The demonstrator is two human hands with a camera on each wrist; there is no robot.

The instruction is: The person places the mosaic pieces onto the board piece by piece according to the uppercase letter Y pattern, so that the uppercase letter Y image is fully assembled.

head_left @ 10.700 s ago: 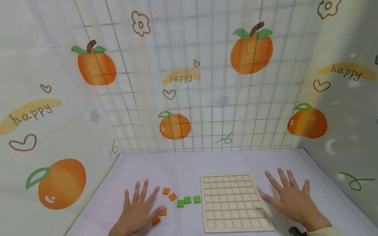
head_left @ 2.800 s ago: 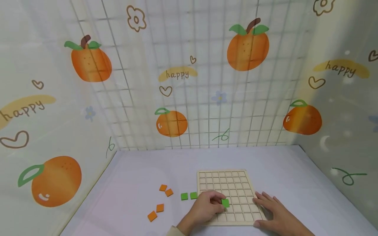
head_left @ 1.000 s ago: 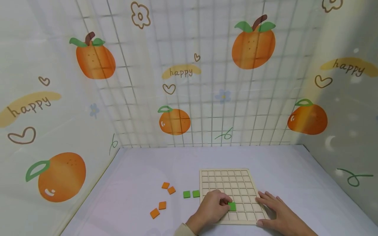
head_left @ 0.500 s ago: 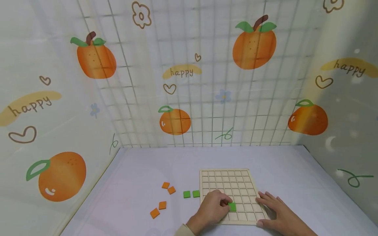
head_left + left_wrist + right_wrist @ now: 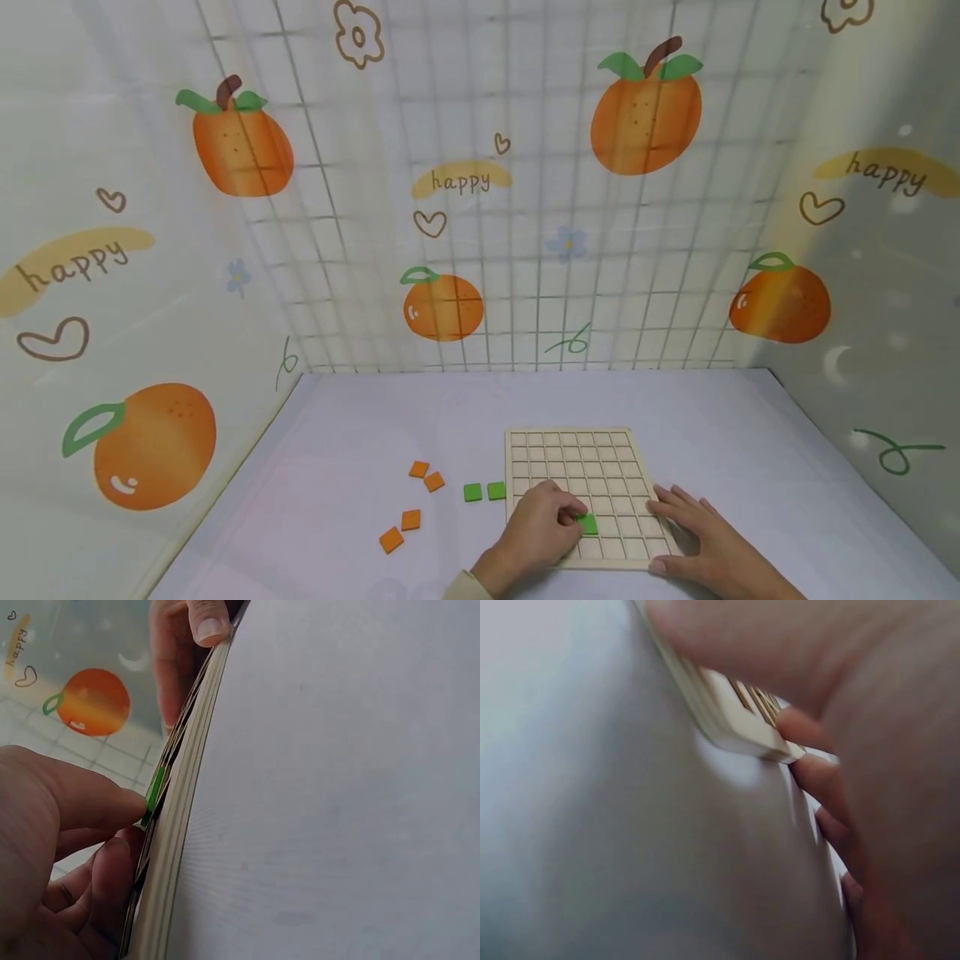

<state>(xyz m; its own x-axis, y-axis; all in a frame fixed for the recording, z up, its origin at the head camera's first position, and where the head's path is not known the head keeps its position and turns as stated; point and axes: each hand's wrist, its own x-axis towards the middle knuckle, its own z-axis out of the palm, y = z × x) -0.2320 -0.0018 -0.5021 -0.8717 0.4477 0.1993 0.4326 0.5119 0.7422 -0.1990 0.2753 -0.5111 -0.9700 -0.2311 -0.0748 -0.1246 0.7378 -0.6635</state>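
A pale wooden board (image 5: pixel 611 504) with a grid of square recesses lies on the table. My left hand (image 5: pixel 542 525) reaches over its lower left part and pinches a green square tile (image 5: pixel 588 524) down at the grid. Seen edge-on in the left wrist view, the green tile (image 5: pixel 155 791) sits low at the board's top face, the thumb against it. My right hand (image 5: pixel 701 533) rests along the board's right edge, fingers extended; in the right wrist view they touch the board (image 5: pixel 739 724) near a corner. The left hand hides several recesses.
Two more green tiles (image 5: pixel 472 492) lie just left of the board, one close to its edge. Further left are several orange tiles (image 5: pixel 411 520). A printed curtain (image 5: pixel 450 250) encloses the back and sides of the white table (image 5: pixel 337 433).
Earlier both hands lay spread on the table. Since then the left hand has carried one green tile onto the board, and the right has come to its edge. The last second shows almost no movement.
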